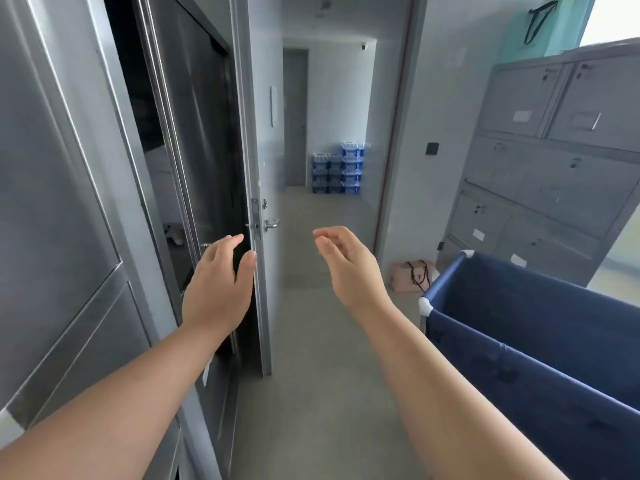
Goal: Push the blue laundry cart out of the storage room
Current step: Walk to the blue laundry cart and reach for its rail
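1. The blue fabric laundry cart with white corner joints (540, 344) stands at the near right, clear of both hands; its inside looks dark, and the contents cannot be made out.
2. The cart is cut off by the right and bottom edges of the frame.
3. Stacked blue crates (337, 169) sit far down the corridor, their load too blurred to tell.
4. A pink bag with black straps (412, 275) lies on the floor beside the grey metal lockers (554, 161).
5. The left hand (218, 285) has its fingers spread and loose, empty, at the edge of the open grey door (258, 133); contact is unclear.
6. The right hand (349, 268) is half-curled, holding nothing.
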`<state>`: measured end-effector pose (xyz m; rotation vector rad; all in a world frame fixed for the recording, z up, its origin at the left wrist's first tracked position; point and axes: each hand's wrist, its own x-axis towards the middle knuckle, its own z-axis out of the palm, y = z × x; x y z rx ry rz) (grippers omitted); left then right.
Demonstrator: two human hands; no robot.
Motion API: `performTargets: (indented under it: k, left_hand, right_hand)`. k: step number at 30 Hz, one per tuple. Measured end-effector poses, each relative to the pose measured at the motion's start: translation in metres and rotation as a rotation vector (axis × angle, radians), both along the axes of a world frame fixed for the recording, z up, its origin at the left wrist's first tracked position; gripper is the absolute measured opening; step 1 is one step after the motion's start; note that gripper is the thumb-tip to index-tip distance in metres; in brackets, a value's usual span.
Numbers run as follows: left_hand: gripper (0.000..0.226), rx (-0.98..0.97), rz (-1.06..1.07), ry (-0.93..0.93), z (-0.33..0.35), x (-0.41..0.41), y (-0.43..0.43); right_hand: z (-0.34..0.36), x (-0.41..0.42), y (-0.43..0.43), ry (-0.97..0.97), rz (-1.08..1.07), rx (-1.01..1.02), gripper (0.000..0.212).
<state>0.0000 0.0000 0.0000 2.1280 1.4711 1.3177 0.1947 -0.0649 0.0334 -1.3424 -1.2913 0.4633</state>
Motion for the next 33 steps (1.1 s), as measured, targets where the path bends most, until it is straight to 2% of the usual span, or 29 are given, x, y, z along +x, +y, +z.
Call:
performTargets:
  k: [6, 11, 15, 20, 33]
  left_hand:
    - [0.046, -0.015, 0.009, 0.048, -0.019, -0.003, 0.021]
    - [0.045, -0.002, -0.039, 0.004, -0.030, 0.011, 0.034]
    - [0.042, -0.003, -0.080, -0.055, -0.029, 0.038, 0.045]
    - [0.053, -0.007, -0.158, -0.117, -0.030, 0.073, 0.060]
    - [0.051, -0.085, -0.335, -0.102, -0.054, 0.188, 0.134]
  right_hand:
    - [-0.010, 0.005, 0.007, 0.063, -0.053, -0.024, 0.015]
    - [-0.023, 0.020, 0.016, 0.066, -0.103, -0.021, 0.015]
    - [-0.026, 0.034, 0.032, 0.074, -0.133, -0.030, 0.017]
    - [-0.031, 0.056, 0.047, 0.060, -0.174, 0.008, 0.019]
    - [-0.055, 0.138, 0.098, 0.098, -0.347, -0.017, 0.019]
